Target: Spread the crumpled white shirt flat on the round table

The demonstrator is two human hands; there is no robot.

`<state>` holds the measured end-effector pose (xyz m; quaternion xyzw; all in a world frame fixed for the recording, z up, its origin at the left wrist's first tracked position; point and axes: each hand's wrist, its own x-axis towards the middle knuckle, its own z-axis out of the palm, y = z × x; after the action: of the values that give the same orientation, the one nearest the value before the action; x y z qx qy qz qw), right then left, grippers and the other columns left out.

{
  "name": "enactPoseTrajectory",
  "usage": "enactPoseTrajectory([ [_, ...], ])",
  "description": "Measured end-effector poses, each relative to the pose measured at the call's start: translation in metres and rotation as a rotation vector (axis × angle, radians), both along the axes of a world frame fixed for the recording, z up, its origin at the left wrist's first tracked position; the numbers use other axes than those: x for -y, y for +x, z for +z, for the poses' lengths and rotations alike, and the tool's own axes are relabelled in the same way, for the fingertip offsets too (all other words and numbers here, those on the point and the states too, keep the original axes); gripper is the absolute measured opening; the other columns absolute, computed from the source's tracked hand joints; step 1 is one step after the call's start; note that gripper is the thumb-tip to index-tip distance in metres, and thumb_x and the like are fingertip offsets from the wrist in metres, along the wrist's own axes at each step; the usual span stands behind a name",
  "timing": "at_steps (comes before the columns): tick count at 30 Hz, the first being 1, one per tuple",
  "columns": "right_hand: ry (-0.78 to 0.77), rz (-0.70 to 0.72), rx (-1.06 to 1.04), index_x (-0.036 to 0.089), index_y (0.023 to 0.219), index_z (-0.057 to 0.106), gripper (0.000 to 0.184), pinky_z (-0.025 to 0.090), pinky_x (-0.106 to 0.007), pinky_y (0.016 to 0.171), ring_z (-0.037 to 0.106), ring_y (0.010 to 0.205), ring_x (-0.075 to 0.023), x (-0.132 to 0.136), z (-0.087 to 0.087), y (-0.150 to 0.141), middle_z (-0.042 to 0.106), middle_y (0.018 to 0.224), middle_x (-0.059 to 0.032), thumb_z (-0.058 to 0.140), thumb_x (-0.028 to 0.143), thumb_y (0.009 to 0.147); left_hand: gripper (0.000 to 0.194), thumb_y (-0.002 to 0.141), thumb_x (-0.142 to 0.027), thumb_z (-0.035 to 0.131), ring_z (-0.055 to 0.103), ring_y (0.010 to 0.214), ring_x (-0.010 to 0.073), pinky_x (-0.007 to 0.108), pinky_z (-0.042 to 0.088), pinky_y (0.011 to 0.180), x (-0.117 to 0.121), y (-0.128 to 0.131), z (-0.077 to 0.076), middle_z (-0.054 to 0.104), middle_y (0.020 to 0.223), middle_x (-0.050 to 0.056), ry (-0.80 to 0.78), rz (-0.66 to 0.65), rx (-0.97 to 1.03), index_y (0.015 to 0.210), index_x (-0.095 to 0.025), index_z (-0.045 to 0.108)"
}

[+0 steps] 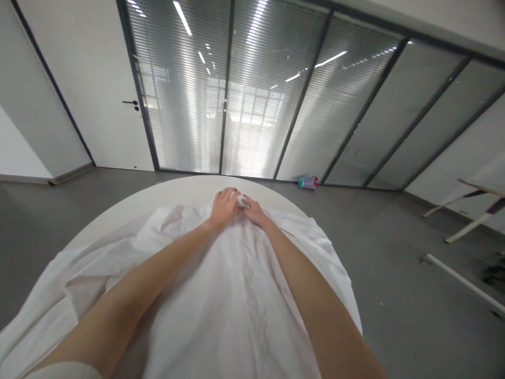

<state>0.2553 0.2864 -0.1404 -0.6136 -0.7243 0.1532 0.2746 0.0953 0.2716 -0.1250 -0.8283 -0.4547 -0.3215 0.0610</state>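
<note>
A white shirt (197, 310) lies spread over a round white table (130, 208), its front strip running up the middle toward the far end. My left hand (225, 205) is at the shirt's far end, fingers bent over the bunched cloth by the collar. Just beside it, my right hand (254, 209) pinches the same gathered cloth from the right. The fingertips of both hands nearly meet there, and small folds between them are partly hidden. Wrinkled cloth, seemingly a sleeve, extends to the left under my left forearm.
Behind the table stands a glass partition (256, 95) with blinds and a white door (90, 84). A blue and red patterned object (308, 182) lies on the grey floor (355, 231) by the glass. Furniture with pale wooden legs (467, 226) and a white bar (465, 281) are at right.
</note>
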Motion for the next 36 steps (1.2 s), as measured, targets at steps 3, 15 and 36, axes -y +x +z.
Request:
enactPoseTrajectory([
  [3, 0.125, -0.043, -0.236, 0.015, 0.127, 0.063, 0.042, 0.046, -0.035, 0.104, 0.063, 0.115, -0.0202, 0.024, 0.023, 0.034, 0.066, 0.127, -0.0123, 0.054, 0.026, 0.088, 0.041, 0.091, -0.01, 0.041, 0.054, 0.124, 0.0244, 0.038, 0.039, 0.105, 0.022, 0.035, 0.003, 0.06, 0.131, 0.011, -0.112, -0.201, -0.089, 0.129, -0.019, 0.056],
  [15, -0.157, -0.428, -0.364, 0.023, 0.095, 0.074, 0.037, 0.056, -0.038, 0.076, 0.069, 0.083, -0.0241, 0.279, -0.01, 0.241, 0.075, 0.095, -0.0091, 0.067, 0.053, 0.074, 0.046, 0.089, -0.017, 0.053, 0.066, 0.106, 0.0262, 0.037, 0.052, 0.089, 0.067, 0.11, 0.0, 0.049, 0.133, 0.015, -0.333, -0.225, -0.118, 0.134, -0.019, 0.046],
  [36, 0.121, -0.713, -0.007, 0.028, 0.077, 0.069, 0.038, 0.047, -0.037, 0.067, 0.059, 0.061, -0.019, 0.299, 0.086, 0.369, 0.066, 0.068, -0.0072, 0.065, 0.066, 0.076, 0.063, 0.098, -0.045, 0.044, 0.026, 0.149, 0.0266, 0.046, 0.021, 0.121, 0.075, 0.134, -0.037, 0.03, 0.161, 0.013, -0.248, -0.285, 0.015, 0.153, -0.019, 0.032],
])
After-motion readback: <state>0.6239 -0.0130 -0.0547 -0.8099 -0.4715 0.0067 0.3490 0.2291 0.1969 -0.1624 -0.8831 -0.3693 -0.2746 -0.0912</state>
